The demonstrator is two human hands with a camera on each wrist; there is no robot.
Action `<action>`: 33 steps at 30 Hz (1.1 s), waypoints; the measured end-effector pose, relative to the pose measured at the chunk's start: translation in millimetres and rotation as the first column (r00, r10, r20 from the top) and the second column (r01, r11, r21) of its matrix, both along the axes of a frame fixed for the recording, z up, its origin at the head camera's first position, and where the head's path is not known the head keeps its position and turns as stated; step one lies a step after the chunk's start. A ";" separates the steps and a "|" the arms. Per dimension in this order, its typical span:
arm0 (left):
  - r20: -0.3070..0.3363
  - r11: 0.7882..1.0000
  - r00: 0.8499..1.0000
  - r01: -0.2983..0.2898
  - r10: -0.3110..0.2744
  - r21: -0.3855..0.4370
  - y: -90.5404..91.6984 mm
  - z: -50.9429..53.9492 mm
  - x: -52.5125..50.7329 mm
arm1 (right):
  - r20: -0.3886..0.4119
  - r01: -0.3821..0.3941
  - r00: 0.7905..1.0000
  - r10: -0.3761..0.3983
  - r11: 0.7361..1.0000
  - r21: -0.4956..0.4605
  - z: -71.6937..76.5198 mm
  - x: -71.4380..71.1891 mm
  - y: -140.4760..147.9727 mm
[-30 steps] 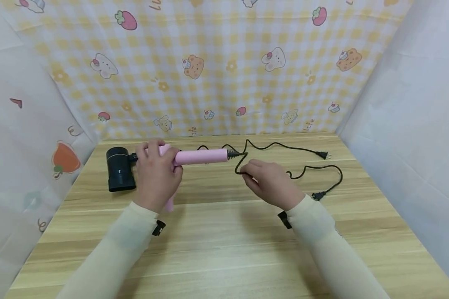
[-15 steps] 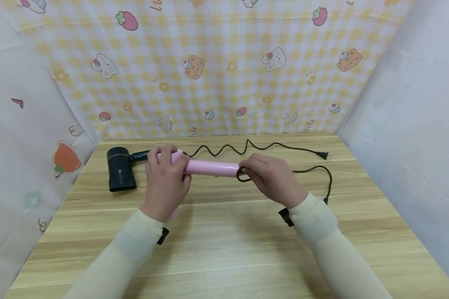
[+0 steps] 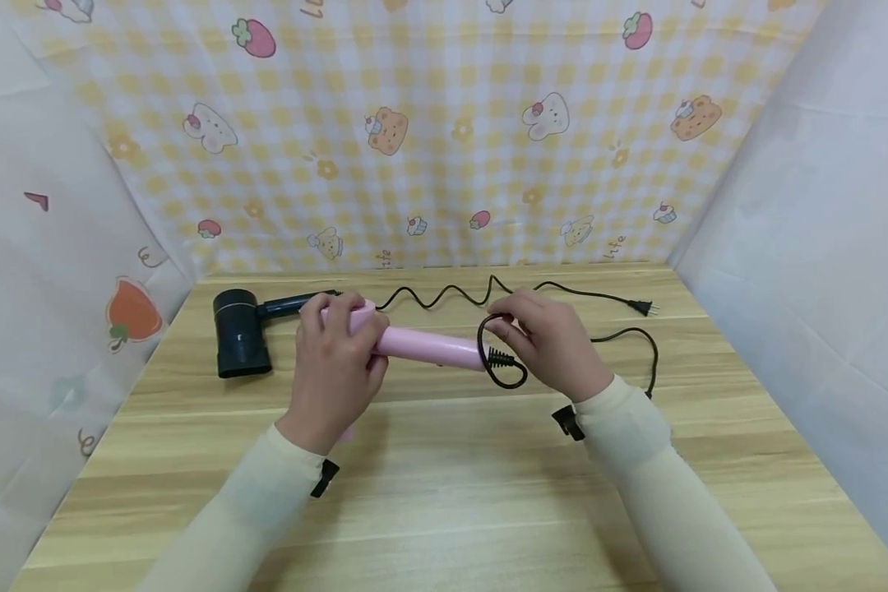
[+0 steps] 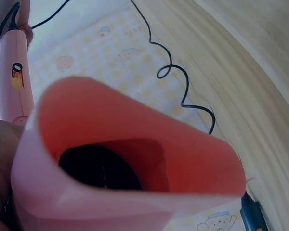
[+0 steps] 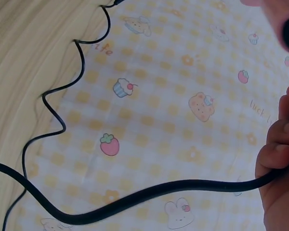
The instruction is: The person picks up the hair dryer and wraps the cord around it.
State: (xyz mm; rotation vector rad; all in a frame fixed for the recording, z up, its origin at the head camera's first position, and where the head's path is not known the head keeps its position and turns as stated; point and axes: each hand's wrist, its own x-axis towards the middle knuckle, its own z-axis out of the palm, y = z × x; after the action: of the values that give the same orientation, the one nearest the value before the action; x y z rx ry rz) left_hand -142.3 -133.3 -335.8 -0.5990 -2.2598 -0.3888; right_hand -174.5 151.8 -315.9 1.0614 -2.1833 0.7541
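My left hand (image 3: 335,370) grips a pink hair dryer (image 3: 429,348) around its head, with the handle pointing right. In the left wrist view the dryer's wide nozzle (image 4: 135,115) faces the camera, dark inside. Black cord (image 3: 505,386) loops around the handle's end. My right hand (image 3: 551,341) pinches this cord between thumb and fingers, just right of the handle's end. From the right hand (image 5: 279,159) the cord (image 5: 149,192) runs across the right wrist view.
A dark hair dryer (image 3: 241,337) lies at the table's left. Its wavy cord runs along the back to a plug (image 3: 642,307). Another stretch of cord (image 3: 653,349) curves down on the right. A patterned cloth (image 3: 444,140) hangs behind the wooden table (image 3: 444,510).
The pink dryer has shifted right and nearer, its handle tilting down to the right. My right hand brought the cord around the handle's end, then moved up and slightly right with it.
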 end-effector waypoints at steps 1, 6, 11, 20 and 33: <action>0.001 1.000 1.000 0.005 -0.005 0.001 0.2 0.4 1.3 | 0.013 0.007 1.000 -0.007 1.000 -0.006 -0.4 -0.1 0.4; 0.002 0.999 1.000 0.024 -0.024 0.027 0.6 2.0 4.8 | 0.058 0.055 0.997 -0.052 0.997 -0.046 -2.8 -0.4 2.3; -0.012 0.998 0.999 0.037 -0.037 0.051 1.2 2.4 5.3 | 0.086 0.079 0.994 -0.073 0.994 -0.071 -6.0 -0.8 2.2; 0.015 1.000 1.000 0.022 -0.022 0.020 3.4 2.8 6.7 | 0.017 0.048 0.999 -0.047 0.998 -0.049 -5.4 -0.7 -0.8; -0.016 0.996 0.997 0.071 -0.070 0.047 6.0 6.2 8.9 | 0.072 0.008 0.997 -0.003 0.998 -0.064 -9.9 0.1 -2.0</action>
State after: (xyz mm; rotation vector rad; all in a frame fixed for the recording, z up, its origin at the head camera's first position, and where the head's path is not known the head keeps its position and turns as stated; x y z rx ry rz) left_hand -133.4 -127.3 -329.6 -0.6560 -2.2145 -0.4703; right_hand -174.4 149.8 -325.9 1.0096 -2.2059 0.8666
